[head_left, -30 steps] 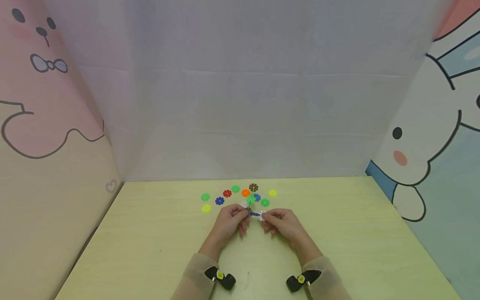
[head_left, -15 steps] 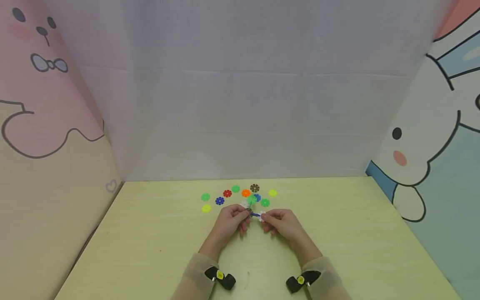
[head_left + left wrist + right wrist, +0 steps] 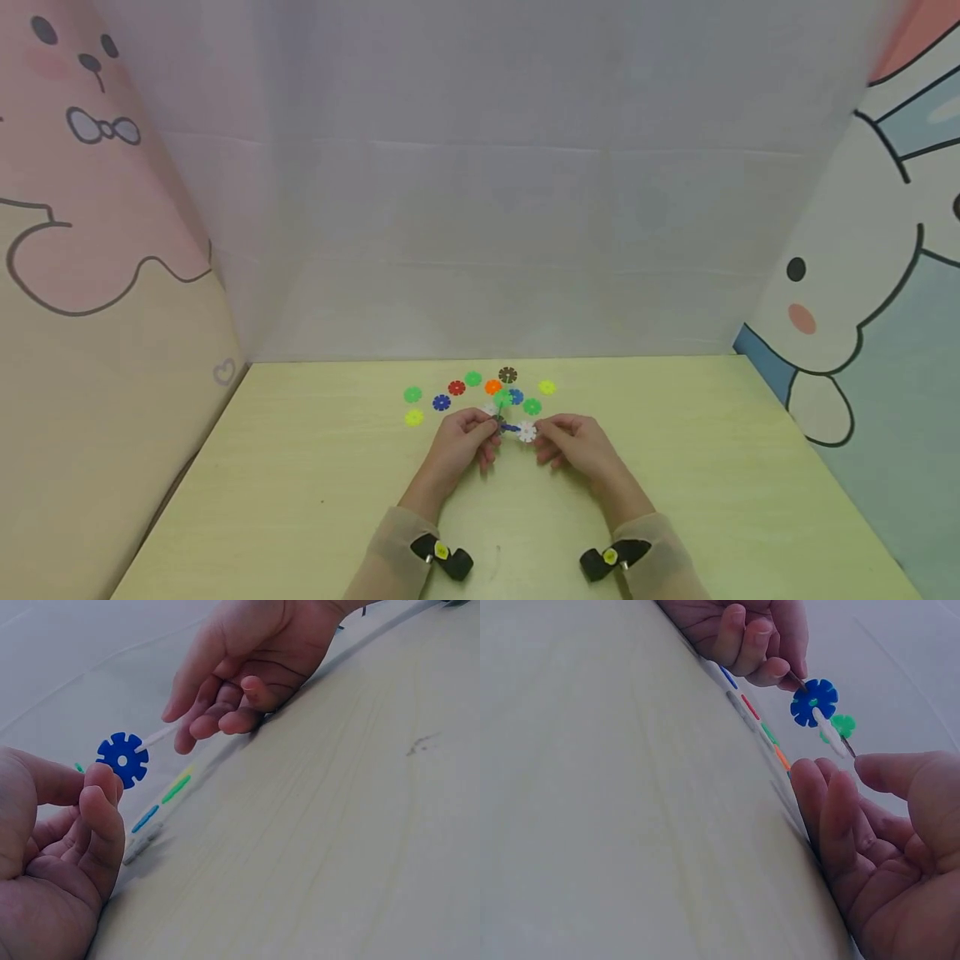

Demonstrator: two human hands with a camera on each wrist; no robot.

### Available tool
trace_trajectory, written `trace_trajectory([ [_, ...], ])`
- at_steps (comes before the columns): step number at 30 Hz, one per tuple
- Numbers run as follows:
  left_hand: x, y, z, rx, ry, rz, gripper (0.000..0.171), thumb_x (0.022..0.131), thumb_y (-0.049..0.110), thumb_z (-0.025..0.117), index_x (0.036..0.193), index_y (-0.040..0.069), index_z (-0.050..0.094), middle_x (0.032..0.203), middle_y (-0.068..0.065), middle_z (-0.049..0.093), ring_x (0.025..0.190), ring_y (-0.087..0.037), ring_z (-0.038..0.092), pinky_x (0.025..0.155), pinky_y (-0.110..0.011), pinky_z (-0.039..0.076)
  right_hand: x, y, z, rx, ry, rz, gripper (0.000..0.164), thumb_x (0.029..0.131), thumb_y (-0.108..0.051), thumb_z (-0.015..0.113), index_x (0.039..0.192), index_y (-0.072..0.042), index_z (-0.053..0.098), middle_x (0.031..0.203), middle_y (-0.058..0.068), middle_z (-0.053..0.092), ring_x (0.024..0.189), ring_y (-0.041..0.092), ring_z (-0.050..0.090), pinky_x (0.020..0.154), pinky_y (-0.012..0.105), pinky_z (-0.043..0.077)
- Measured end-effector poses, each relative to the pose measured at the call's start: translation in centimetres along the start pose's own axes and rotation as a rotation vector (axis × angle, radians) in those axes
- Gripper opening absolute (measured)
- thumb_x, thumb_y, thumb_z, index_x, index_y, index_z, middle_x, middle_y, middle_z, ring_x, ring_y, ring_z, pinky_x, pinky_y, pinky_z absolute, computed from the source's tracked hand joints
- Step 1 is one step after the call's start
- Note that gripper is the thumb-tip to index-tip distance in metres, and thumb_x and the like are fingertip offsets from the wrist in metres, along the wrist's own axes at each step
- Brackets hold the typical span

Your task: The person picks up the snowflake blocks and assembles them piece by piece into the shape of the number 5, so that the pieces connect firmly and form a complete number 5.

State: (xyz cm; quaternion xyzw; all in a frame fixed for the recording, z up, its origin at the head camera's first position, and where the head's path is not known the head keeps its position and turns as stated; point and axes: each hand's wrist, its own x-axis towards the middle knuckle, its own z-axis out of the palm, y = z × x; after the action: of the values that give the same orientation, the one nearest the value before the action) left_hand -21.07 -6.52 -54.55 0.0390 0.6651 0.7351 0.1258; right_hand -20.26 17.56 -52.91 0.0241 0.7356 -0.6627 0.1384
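Note:
My left hand [image 3: 457,442] pinches a dark notched plastic disc [image 3: 501,424] between thumb and fingers. Slotted onto that disc is a blue snowflake disc [image 3: 112,752], seen face-on in the left wrist view and edge-on from the head. A white disc [image 3: 527,432] joins the blue one's right side, and a green disc [image 3: 503,398] rises at the cluster's far side. Just right of the white disc is my right hand [image 3: 581,446], thumb and fingers parted with nothing between them. The left fingers hide part of the dark disc.
Behind the hands several loose discs lie on the table [image 3: 300,467], among them a red disc [image 3: 457,388], an orange disc [image 3: 492,387], a brown disc [image 3: 508,375] and a yellow disc [image 3: 547,387]. A pale cloth wall [image 3: 480,208] stands at the table's back edge.
My right hand has let go of the white disc and drawn slightly right, leaving the disc in plain view. The left hand keeps its pinch in nearly the same spot.

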Motion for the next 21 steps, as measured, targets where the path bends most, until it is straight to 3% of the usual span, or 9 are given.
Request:
trace_trajectory([
  [7, 0.1, 0.2, 0.1, -0.008, 0.003, -0.005, 0.015, 0.110, 0.008, 0.062, 0.106, -0.006, 0.066, 0.084, -0.008, 0.072, 0.060, -0.012, 0.063, 0.053, -0.025, 0.055, 0.4, -0.4, -1.0, -0.069, 0.066, -0.025, 0.024, 0.110, -0.013, 0.067, 0.125, 0.004, 0.072, 0.093, 0.012, 0.078, 0.072, 0.019, 0.074, 0.059, 0.026, 0.056],
  [13, 0.0, 0.1, 0.1, -0.018, 0.002, -0.015, 0.018, 0.111, 0.009, 0.059, 0.106, -0.007, 0.066, 0.085, -0.009, 0.071, 0.061, -0.013, 0.064, 0.053, -0.026, 0.055, 1.3, -0.7, -1.2, -0.165, 0.089, -0.067, 0.039, 0.107, -0.015, 0.073, 0.141, 0.001, 0.064, 0.094, 0.013, 0.078, 0.068, 0.020, 0.073, 0.056, 0.026, 0.056],
  [21, 0.0, 0.1, 0.0, -0.050, -0.001, -0.016, 0.019, 0.112, 0.010, 0.056, 0.105, -0.006, 0.064, 0.085, -0.010, 0.070, 0.061, -0.013, 0.064, 0.053, -0.026, 0.055, 3.5, -1.5, -0.7, -0.353, 0.016, -0.096, 0.045, 0.103, -0.015, 0.076, 0.146, -0.003, 0.065, 0.079, 0.007, 0.073, 0.055, 0.016, 0.067, 0.053, 0.028, 0.055],
])
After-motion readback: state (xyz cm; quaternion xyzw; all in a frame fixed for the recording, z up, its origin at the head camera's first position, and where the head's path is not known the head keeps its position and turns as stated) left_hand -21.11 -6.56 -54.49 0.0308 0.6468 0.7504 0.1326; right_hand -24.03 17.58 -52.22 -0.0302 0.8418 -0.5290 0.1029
